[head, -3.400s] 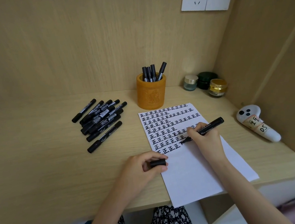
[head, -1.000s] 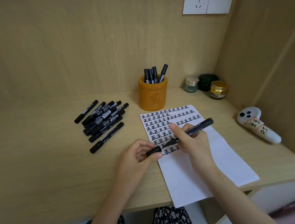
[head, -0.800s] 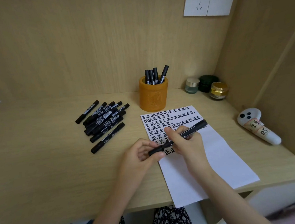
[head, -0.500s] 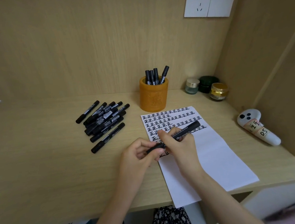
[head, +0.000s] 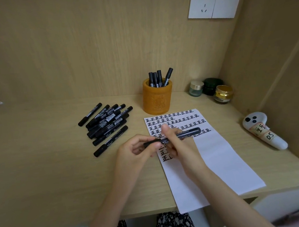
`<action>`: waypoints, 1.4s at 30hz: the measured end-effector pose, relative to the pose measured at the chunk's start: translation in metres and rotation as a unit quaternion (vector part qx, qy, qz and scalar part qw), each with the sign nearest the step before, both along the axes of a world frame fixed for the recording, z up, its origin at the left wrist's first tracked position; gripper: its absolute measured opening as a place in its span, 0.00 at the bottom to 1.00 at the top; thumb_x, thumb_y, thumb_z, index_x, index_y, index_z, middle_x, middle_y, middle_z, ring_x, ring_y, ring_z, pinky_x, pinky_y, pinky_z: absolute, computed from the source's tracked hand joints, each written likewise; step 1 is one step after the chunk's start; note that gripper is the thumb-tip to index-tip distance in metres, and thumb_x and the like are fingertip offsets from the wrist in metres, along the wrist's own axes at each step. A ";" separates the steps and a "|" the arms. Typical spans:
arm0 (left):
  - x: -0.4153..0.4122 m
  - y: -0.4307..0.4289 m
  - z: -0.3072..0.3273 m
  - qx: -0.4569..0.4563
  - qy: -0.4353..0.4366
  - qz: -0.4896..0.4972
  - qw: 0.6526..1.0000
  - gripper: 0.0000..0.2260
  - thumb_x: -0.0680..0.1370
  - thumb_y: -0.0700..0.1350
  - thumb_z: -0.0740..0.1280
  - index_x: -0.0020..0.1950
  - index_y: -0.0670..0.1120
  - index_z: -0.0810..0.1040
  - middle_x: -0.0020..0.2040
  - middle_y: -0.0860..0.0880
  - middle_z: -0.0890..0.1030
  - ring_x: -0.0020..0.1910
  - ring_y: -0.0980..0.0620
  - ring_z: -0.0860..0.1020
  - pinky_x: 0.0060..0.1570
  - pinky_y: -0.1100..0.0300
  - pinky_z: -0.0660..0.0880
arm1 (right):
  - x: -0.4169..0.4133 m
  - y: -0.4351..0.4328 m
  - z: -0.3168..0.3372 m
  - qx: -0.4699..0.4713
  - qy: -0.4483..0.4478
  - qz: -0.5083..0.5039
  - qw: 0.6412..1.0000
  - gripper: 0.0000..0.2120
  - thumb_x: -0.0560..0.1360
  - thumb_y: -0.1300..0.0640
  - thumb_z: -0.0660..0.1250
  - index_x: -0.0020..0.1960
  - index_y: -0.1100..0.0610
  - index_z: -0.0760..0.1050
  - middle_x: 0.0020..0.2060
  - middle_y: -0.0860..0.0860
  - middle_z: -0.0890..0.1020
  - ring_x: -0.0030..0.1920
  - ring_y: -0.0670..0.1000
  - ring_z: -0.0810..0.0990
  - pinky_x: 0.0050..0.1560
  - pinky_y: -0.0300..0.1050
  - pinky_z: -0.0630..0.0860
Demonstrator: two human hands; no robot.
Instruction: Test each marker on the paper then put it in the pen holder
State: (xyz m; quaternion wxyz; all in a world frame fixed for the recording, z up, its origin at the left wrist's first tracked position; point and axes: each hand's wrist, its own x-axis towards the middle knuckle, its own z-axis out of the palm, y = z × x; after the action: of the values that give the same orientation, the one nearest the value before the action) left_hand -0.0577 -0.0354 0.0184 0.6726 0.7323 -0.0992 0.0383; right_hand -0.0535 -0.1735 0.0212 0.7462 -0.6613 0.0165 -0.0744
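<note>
Whereas a few seconds ago the right hand (head: 181,147) was writing on the paper (head: 220,161) and the left hand (head: 135,151) held the loose cap down on the bench (head: 42,166), both hands are now raised together over the sheet's written rows. Between them lies the marker (head: 189,132), one unbroken black line tilted slightly up to the right. The left hand's thumb and fingertips pinch its left end, where the cap sits. The right hand's fingers are curled round the middle of the barrel, its thumb sticking up. The join between cap and barrel is hidden behind the fingers. Over the last second the marker has slid leftward and lower, and the free end reaches less far past the right hand.

Everything else stands as before. The orange pen holder (head: 157,102) is behind the paper with four markers (head: 157,78) upright in it. The pile of black markers (head: 106,122) lies to the left. Three small jars (head: 209,90) sit in the back right corner, and a white controller (head: 264,131) is on the right.
</note>
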 end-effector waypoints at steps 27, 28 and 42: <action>0.048 0.000 -0.008 0.085 0.020 0.054 0.995 0.03 0.74 0.46 0.69 0.46 0.54 0.80 0.41 0.57 0.83 0.42 0.61 0.79 0.46 0.64 0.77 | 0.146 -0.053 0.058 -0.147 -0.192 -0.256 0.936 0.11 0.77 0.57 0.67 0.58 0.60 0.75 0.48 0.54 0.82 0.47 0.52 0.82 0.40 0.37 0.76; 0.049 0.000 -0.009 0.088 0.019 0.052 0.995 0.03 0.74 0.46 0.69 0.46 0.55 0.80 0.41 0.58 0.83 0.41 0.61 0.79 0.46 0.64 0.77 | 0.157 -0.053 0.059 -0.141 -0.192 -0.262 0.935 0.12 0.78 0.58 0.66 0.60 0.60 0.74 0.48 0.55 0.81 0.47 0.52 0.82 0.39 0.34 0.76; 0.056 0.003 -0.024 0.100 0.010 0.051 0.994 0.04 0.75 0.46 0.68 0.47 0.55 0.80 0.41 0.59 0.83 0.42 0.62 0.80 0.47 0.63 0.76 | 0.207 -0.042 0.043 -0.333 -0.163 -0.228 0.900 0.24 0.75 0.56 0.68 0.69 0.51 0.67 0.53 0.50 0.76 0.56 0.48 0.70 0.50 0.41 0.69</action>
State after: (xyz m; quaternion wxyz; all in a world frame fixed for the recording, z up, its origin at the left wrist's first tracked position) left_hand -0.0017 -0.0326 -0.0058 0.5944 0.8002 -0.0584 0.0549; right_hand 0.1537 -0.2150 0.0647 0.4375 -0.8279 0.0187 -0.3504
